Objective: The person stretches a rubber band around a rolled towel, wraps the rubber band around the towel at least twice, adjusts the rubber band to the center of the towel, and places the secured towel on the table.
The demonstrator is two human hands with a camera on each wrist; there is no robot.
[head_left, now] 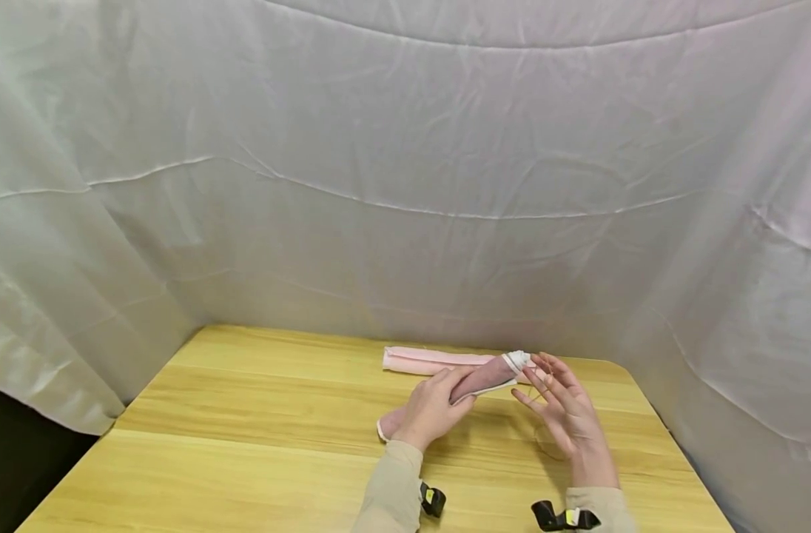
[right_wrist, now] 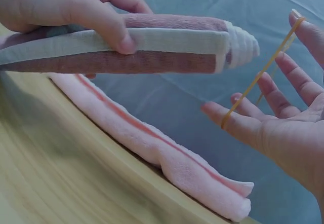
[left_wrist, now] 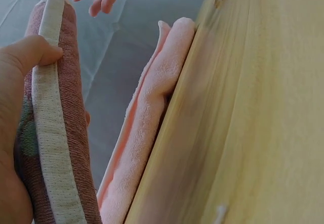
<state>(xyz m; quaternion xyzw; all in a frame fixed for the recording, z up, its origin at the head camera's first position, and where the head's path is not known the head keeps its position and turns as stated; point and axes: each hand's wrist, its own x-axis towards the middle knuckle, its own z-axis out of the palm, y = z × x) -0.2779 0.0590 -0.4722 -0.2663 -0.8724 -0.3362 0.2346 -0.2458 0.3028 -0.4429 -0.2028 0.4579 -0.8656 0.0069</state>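
Observation:
My left hand (head_left: 434, 409) grips a rolled mauve towel (head_left: 488, 374) with white edging, holding it tilted above the table. In the right wrist view the thumb presses along the towel's white border strip (right_wrist: 177, 40), and the spiral end of the roll faces my right hand (right_wrist: 288, 110). That hand's fingers are spread apart inside a yellowish rubber band (right_wrist: 251, 85), which stretches across them just off the towel's end. Behind, a second rolled towel, light pink (left_wrist: 147, 107), lies on the table, partly hidden in the head view by the mauve one.
The wooden table (head_left: 259, 414) has its far edge close behind the pink towel. Pale grey fabric (head_left: 405, 244) hangs around the back and sides. Black straps with yellow-marked pieces (head_left: 433, 500) are on both wrists.

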